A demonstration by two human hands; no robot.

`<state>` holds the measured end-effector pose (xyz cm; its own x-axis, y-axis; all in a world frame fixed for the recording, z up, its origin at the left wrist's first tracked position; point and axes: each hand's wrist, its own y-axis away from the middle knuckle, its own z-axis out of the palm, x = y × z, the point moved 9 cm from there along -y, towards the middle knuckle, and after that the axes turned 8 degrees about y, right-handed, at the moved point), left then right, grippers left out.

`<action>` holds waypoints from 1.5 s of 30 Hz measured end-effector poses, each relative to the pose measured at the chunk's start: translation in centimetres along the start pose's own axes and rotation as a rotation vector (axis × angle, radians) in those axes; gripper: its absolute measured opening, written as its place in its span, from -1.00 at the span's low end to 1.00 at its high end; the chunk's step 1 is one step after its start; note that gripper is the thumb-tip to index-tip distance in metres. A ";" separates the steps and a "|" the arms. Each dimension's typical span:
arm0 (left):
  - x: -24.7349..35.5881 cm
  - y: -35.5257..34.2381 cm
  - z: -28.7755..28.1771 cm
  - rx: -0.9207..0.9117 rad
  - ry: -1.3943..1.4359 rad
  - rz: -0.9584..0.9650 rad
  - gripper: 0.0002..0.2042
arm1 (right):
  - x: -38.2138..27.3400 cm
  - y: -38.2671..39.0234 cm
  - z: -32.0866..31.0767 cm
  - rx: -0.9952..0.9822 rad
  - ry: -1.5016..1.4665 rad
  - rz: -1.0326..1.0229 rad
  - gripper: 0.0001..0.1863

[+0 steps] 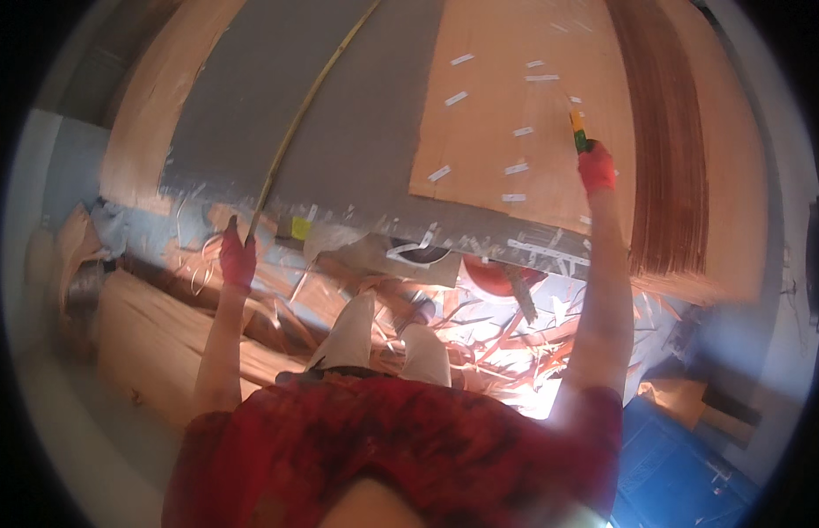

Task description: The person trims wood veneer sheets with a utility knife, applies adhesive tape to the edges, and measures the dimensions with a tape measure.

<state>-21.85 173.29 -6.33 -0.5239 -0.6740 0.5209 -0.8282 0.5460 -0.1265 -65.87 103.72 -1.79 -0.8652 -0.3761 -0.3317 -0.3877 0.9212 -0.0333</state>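
My left hand (238,257), in a red glove, is closed on the near end of a long, thin yellowish strip (290,132). The strip runs away from me across a dark grey tabletop (356,132). My right hand (596,169), also gloved in red, grips a yellow and green utility knife (577,130), which points away from me. Below the knife lies a light wood veneer sheet (480,163) with several short white tape pieces (517,168) stuck on it. Whether the blade touches the veneer is too small to tell.
A dark brown veneer stack (664,158) lies right of the light sheet. More light veneer (150,132) lies at the left. Veneer scraps (488,339) litter the floor around my legs. Tape bits line the table's near edge. A blue box (682,471) stands at the lower right.
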 end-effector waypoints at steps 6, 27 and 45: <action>0.8 1.2 -1.1 0.087 -0.044 -0.032 -0.42 | -14.6 21.6 1.7 -0.691 -0.776 -0.128 -0.59; 8.1 1.5 -1.4 -0.354 0.339 -0.248 -0.59 | -24.0 39.9 26.3 -0.876 -1.021 0.167 -0.50; 27.4 2.4 12.1 -0.435 0.925 -0.199 -0.62 | -18.5 44.3 12.6 -0.540 -1.048 0.130 -0.12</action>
<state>-40.59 150.07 -2.58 0.1243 -0.2271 0.9659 -0.6431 0.7229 0.2527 -62.98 152.72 -8.97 -0.3230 0.2134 -0.9220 -0.6176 0.6907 0.3762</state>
